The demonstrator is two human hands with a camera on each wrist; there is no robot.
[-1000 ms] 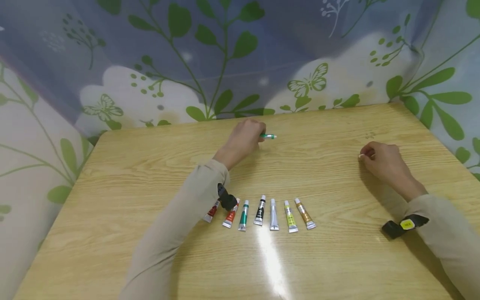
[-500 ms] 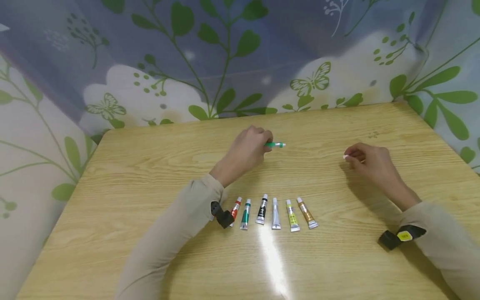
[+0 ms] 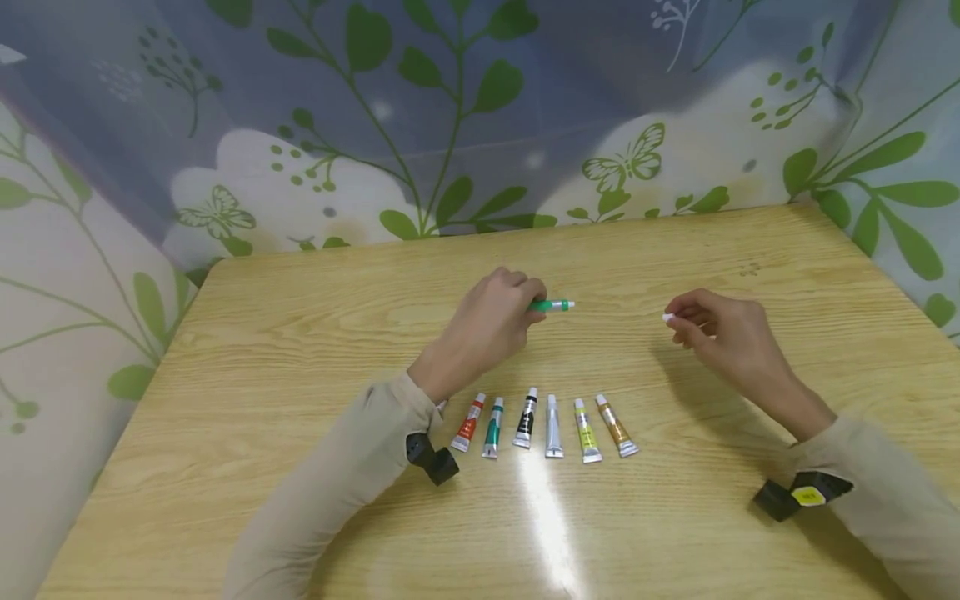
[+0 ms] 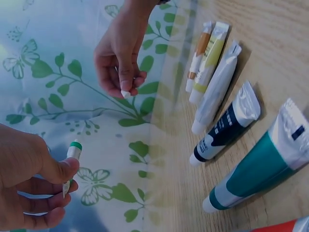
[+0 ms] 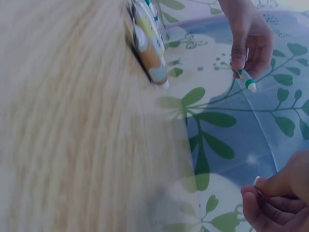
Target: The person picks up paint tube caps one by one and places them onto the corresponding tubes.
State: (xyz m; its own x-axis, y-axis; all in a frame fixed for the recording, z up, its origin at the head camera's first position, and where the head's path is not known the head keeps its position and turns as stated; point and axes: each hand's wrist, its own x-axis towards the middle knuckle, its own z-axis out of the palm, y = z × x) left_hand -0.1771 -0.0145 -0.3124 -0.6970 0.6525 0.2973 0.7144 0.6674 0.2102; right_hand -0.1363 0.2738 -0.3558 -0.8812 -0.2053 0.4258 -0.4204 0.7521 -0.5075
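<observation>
My left hand point(image 3: 491, 327) pinches a green paint tube point(image 3: 555, 306) above the table, its narrow end pointing right. In the left wrist view, thumb and fingers close on the lower part of the tube point(image 4: 73, 152). To the right, my right hand point(image 3: 731, 337) holds a small white cap point(image 3: 667, 317) between thumb and fingertips, apart from the tube. Nearer me lies a row of paint tubes: orange-red point(image 3: 468, 423), dark green point(image 3: 492, 428), black point(image 3: 526, 418), silver-white point(image 3: 553, 427), yellow point(image 3: 587, 432) and golden brown point(image 3: 617, 427). Another tube's end barely shows beside my left wrist.
The wooden table point(image 3: 300, 350) runs back to a curtain point(image 3: 525, 142) printed with leaves and butterflies, which also covers both sides. A small brownish mark point(image 3: 750, 269) is on the table at the back right. Each wrist wears a black camera point(image 3: 432, 460).
My right hand has moved left with the cap, closer to the tube. My left hand has come slightly right and toward me with the green tube. The row of tubes has stayed put.
</observation>
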